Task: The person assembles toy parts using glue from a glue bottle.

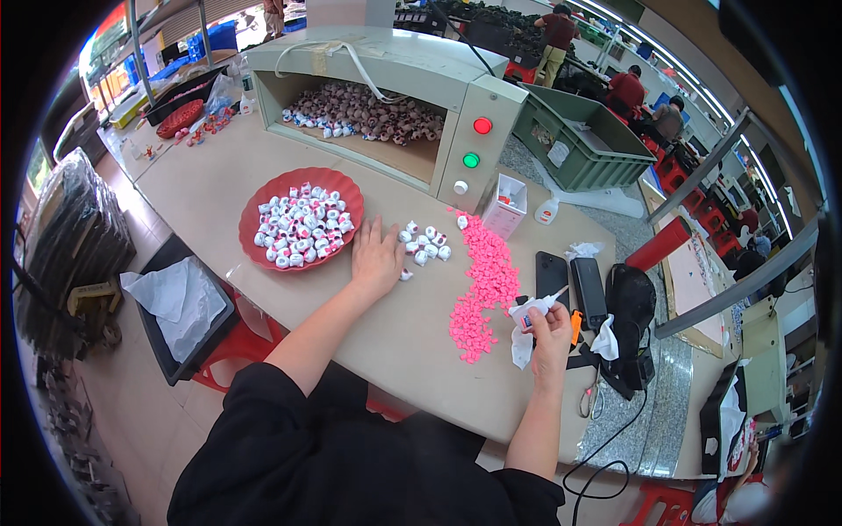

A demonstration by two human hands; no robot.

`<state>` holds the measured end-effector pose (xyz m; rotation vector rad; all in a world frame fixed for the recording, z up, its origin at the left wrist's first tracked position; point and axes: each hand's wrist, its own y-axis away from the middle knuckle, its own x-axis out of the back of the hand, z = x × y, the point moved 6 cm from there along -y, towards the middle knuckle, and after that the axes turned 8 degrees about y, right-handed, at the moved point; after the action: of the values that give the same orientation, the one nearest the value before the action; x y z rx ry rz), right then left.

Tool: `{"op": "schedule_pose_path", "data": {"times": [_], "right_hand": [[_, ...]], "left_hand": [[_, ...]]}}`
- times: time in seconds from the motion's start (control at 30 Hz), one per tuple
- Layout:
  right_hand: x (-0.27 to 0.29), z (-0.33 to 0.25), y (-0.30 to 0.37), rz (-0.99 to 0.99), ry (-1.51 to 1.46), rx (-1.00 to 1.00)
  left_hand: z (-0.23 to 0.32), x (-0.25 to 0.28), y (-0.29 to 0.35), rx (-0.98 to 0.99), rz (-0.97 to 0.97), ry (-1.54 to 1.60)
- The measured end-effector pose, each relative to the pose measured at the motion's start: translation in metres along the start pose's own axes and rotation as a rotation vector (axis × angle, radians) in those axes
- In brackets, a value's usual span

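My left hand [377, 256] lies on the table with its fingers stretched out, between a red scalloped bowl [270, 191] and a small group of loose white pieces [424, 242]. Small white pieces with red and dark marks fill the bowl. In my right hand [551, 340] is a small white glue bottle [535, 309], its thin nozzle tilted up to the right. White tissue hangs below the bottle. Left of that hand, small pink pieces [484, 272] spread in a long band over the table. What lies under my left palm is hidden.
A machine [368, 48] with an open bay full of small pieces stands at the back, beside a green crate [583, 149]. Right of my right hand are a phone [552, 273], a black case [588, 292] and scissors [592, 396]. A black tray [224, 329] stands left. People work beyond.
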<state>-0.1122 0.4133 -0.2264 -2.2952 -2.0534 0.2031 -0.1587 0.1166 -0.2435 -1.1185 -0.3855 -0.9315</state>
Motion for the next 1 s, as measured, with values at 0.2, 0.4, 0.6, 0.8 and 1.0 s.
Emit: {"op": "schedule_pose_path", "data": {"times": [0.2, 0.4, 0.6, 0.8, 1.0], "right_hand": [[-0.009, 0.006, 0.001, -0.043, 0.079, -0.06], [-0.003, 0.001, 0.0, -0.023, 0.068, -0.051], [-0.006, 0.003, 0.003, -0.049, 0.08, -0.085], [-0.004, 0.008, 0.002, -0.032, 0.114, -0.113], [-0.003, 0.01, 0.002, -0.016, 0.159, -0.153]], "left_hand": [[-0.004, -0.01, -0.009, 0.111, -0.163, 0.09], [0.01, -0.007, -0.007, -0.074, -0.19, 0.146], [-0.009, -0.051, -0.028, 0.177, -0.077, 0.395], [0.01, -0.085, -0.076, 0.071, -0.328, 0.557], [0.034, -0.091, -0.064, -0.023, -0.473, 0.324]]}}
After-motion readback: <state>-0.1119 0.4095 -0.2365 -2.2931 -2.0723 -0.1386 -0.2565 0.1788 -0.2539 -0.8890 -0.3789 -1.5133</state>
